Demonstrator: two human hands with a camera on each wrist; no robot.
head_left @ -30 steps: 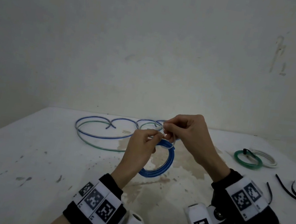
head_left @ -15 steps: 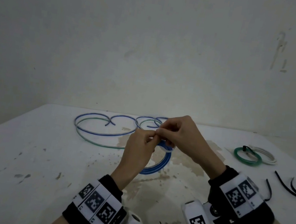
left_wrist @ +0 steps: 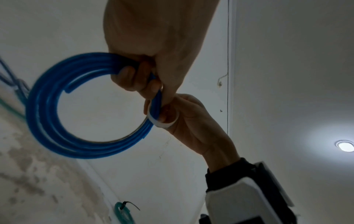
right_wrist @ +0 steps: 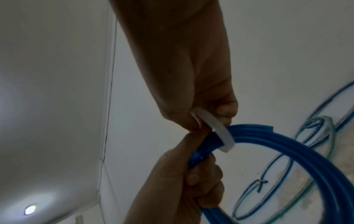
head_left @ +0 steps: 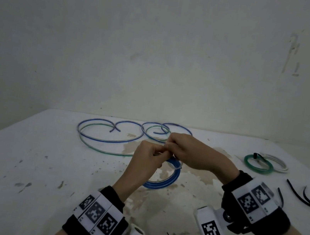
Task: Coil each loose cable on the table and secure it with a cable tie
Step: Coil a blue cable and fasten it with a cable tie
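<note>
A coiled blue cable [head_left: 168,181] [left_wrist: 57,118] [right_wrist: 287,150] hangs above the middle of the table. My left hand [head_left: 149,157] [left_wrist: 153,72] grips the top of the coil with curled fingers. A white cable tie [left_wrist: 164,123] [right_wrist: 216,128] loops round the coil beside that grip. My right hand [head_left: 187,153] [right_wrist: 208,115] pinches the tie's ends just above the coil, touching the left hand. Loose blue and green cables [head_left: 110,136] [right_wrist: 314,136] sprawl in wide loops on the far side of the table.
A tied green coil [head_left: 258,165] [left_wrist: 122,213] and a white coil [head_left: 276,163] lie at the right of the stained white table [head_left: 22,157]. Black cable ties [head_left: 306,197] lie near the right edge. A wall stands close behind the table.
Both hands have dropped slightly and drawn closer together over the blue coil, and the right hand has shifted left toward the left hand.
</note>
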